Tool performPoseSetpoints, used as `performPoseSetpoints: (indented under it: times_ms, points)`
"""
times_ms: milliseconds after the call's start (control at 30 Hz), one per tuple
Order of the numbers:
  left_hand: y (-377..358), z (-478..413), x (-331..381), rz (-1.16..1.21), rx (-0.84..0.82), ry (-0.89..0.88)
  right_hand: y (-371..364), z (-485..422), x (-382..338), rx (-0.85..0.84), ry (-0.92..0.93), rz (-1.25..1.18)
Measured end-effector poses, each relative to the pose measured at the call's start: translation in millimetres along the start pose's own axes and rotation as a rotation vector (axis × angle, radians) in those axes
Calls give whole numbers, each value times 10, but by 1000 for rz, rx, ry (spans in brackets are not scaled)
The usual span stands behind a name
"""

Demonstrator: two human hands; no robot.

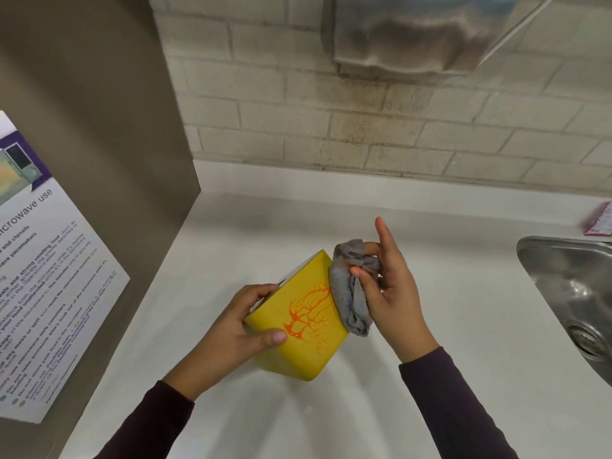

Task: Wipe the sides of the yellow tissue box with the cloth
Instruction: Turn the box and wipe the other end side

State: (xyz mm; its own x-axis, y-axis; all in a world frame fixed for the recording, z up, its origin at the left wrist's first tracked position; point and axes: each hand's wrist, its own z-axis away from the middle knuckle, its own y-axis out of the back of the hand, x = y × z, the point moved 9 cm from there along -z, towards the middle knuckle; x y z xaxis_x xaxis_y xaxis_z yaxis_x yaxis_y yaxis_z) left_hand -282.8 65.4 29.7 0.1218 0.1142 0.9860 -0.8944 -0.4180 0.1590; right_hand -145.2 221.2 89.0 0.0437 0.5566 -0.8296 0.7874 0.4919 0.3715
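The yellow tissue box (298, 326), with an orange branching pattern on its upper face, is tilted above the white counter. My left hand (231, 329) grips its left side, thumb on the patterned face and fingers over the far edge. My right hand (390, 293) holds a bunched grey cloth (351, 293) and presses it against the box's right side. The index finger of that hand sticks up, free of the cloth. The box's underside and far sides are hidden.
A white counter (430, 376) runs under both hands. A steel sink (576, 293) lies at the right, with a pink packet (599, 223) behind it. A brown panel with a microwave-use notice (43, 293) stands at the left. A brick wall and a steel dispenser (414, 31) are behind.
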Motion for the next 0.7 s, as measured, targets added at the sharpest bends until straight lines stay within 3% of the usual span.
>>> performPoseSetpoints:
  times_ms: [133, 433, 600, 700]
  points:
    - [-5, 0, 22, 4, -2, -9, -14, -55, -78, -69, 69, 92]
    - [20, 0, 11, 9, 8, -10, 81, 37, -109, 63, 60, -7]
    - [57, -12, 5, 25, 31, -7, 71, 97, -257, -77, 107, -56]
    - [28, -11, 10, 24, 10, -22, 119, 109, -247, 17, 66, -52]
